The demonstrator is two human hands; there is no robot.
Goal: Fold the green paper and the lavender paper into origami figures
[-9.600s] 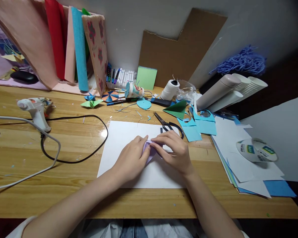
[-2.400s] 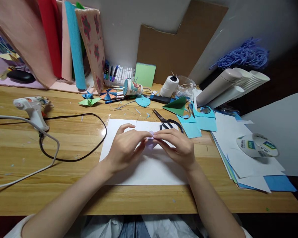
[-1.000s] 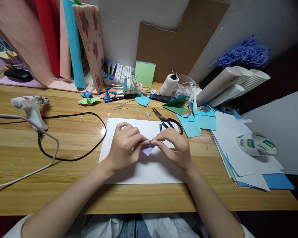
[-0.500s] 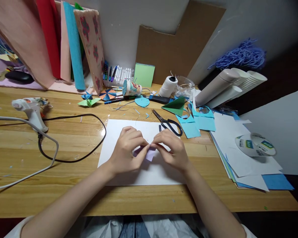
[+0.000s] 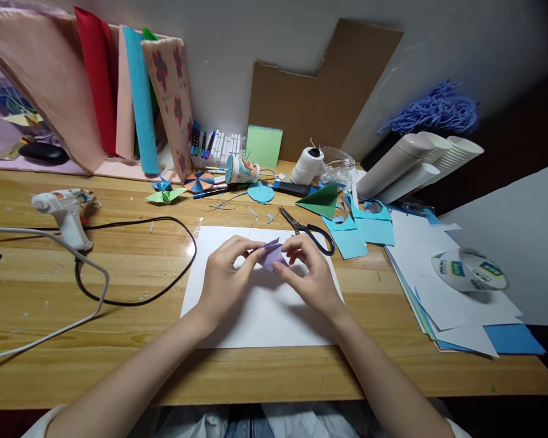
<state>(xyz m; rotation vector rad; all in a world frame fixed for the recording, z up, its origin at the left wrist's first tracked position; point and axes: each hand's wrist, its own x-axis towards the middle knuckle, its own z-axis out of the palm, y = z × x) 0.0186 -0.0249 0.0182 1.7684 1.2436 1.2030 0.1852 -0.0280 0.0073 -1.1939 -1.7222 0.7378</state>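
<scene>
A small folded purple paper (image 5: 271, 258) is held up between my two hands, above a white sheet of paper (image 5: 260, 325) on the wooden table. My left hand (image 5: 228, 274) pinches its left side between thumb and fingers. On the other side, my right hand (image 5: 311, 274) has its thumb against the paper's lower right and its fingers curled behind the right edge. Just beyond my right hand lie black-handled scissors (image 5: 320, 237), partly over the white sheet. The fingers hide some of the paper's folds.
To the left stands a white glue gun (image 5: 70, 219) with a looping black cord (image 5: 182, 226). A thread spool (image 5: 307, 167), a green folded paper (image 5: 319, 201) and cut blue paper (image 5: 351, 237) lie behind. At right, a tape roll (image 5: 468, 271) rests on stacked sheets (image 5: 456, 304).
The purple paper has been lifted and tilted up, so more of it shows. My hands have turned and moved from a close pinch at its top edge to its sides. The view has shifted slightly.
</scene>
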